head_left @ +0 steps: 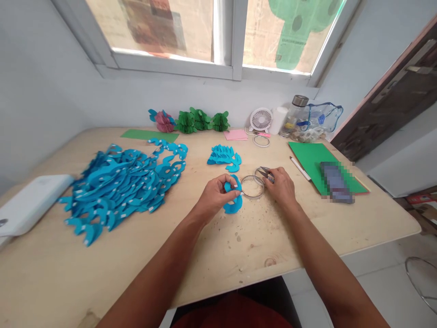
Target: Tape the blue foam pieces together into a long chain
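My left hand [220, 196] pinches a curved blue paper piece [233, 207] a little above the table. Close to its fingertips is a thin roll of tape [252, 197], its near side by the paper's edge. My right hand [282, 186] is closed round small dark-bladed snips [265, 173], whose tips point left over a second tape roll [256, 171]. Beyond my left hand sits a small stack of blue paper pieces [220, 156]. A large heap of blue paper pieces with small white patches [126, 182] spreads to the left.
Green paper flowers [201, 120], a small white fan [261, 120] and a bottle [294, 116] line the wall. At right lie a green sheet [307, 157], a white pen [300, 168] and a blurred phone-like object [336, 182]. A white box-like device [34, 200] lies far left.
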The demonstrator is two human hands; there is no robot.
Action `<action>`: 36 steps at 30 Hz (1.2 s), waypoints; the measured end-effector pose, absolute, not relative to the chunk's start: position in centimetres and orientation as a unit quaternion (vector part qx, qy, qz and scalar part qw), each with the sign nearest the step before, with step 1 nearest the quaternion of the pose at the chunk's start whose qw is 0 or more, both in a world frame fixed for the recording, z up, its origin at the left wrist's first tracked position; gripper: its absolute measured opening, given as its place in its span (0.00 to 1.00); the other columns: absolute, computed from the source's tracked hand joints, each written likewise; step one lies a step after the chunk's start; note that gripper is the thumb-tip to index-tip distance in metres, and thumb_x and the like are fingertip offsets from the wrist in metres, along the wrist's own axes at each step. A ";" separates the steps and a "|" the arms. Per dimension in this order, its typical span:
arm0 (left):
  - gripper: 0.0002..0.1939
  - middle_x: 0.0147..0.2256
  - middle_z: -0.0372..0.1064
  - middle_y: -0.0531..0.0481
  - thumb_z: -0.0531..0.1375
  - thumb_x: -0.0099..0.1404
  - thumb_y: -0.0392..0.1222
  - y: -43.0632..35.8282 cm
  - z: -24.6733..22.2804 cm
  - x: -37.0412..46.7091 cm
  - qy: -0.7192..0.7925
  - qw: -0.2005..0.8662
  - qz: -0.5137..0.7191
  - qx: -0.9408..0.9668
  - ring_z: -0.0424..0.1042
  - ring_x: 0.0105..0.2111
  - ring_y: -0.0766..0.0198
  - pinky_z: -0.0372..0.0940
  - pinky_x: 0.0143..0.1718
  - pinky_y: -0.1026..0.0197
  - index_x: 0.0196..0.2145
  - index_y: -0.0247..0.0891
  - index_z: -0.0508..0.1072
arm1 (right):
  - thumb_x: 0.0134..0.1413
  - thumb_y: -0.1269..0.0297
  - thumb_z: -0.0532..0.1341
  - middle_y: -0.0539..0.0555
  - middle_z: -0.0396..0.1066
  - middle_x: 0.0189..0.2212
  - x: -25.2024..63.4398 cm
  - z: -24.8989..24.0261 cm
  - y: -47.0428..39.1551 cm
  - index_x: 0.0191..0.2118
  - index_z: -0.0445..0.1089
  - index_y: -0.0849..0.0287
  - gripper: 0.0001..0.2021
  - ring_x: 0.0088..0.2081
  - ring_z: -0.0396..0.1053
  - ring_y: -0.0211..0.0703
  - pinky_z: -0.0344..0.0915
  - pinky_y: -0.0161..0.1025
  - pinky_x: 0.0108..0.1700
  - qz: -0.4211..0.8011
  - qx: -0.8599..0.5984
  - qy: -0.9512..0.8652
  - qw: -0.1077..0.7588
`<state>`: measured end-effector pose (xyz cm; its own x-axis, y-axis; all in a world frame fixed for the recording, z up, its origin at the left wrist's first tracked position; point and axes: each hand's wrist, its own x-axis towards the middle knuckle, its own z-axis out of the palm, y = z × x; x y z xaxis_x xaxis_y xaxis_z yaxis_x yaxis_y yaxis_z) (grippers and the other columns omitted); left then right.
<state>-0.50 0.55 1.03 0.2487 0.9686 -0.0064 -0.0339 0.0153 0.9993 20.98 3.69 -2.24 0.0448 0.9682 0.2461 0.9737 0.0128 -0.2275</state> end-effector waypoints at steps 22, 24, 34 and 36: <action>0.11 0.26 0.60 0.56 0.63 0.49 0.39 0.6 0.8 -0.5 0.429 0.548 0.471 0.542 0.61 0.21 0.72 0.61 0.20 0.68 0.28 0.38 0.63 | 0.51 0.60 0.58 0.53 0.71 0.30 17.0 0.2 0.5 0.32 0.70 0.61 0.10 0.31 0.66 0.38 0.61 0.36 0.33 0.433 -0.454 -0.663 0.408; 0.11 0.26 0.60 0.56 0.63 0.49 0.39 0.6 0.9 -0.4 0.427 0.549 0.473 0.542 0.60 0.21 0.72 0.60 0.20 0.68 0.28 0.38 0.64 | 0.50 0.60 0.58 0.53 0.71 0.30 16.9 0.4 0.4 0.31 0.70 0.61 0.09 0.31 0.66 0.38 0.61 0.36 0.34 0.466 -0.444 -0.647 0.409; 0.11 0.25 0.61 0.56 0.64 0.49 0.40 0.4 1.1 -0.3 0.438 0.543 0.464 0.546 0.61 0.21 0.71 0.62 0.21 0.67 0.27 0.38 0.64 | 0.49 0.59 0.60 0.52 0.70 0.28 16.6 0.7 0.2 0.30 0.69 0.61 0.09 0.31 0.66 0.37 0.61 0.36 0.35 0.543 -0.420 -0.605 0.403; 0.11 0.25 0.61 0.56 0.64 0.49 0.40 0.5 1.0 -0.3 0.438 0.540 0.463 0.549 0.61 0.21 0.71 0.62 0.21 0.67 0.28 0.38 0.64 | 0.48 0.59 0.61 0.52 0.70 0.28 16.6 0.5 0.2 0.30 0.69 0.61 0.09 0.31 0.66 0.37 0.60 0.36 0.35 0.548 -0.418 -0.599 0.407</action>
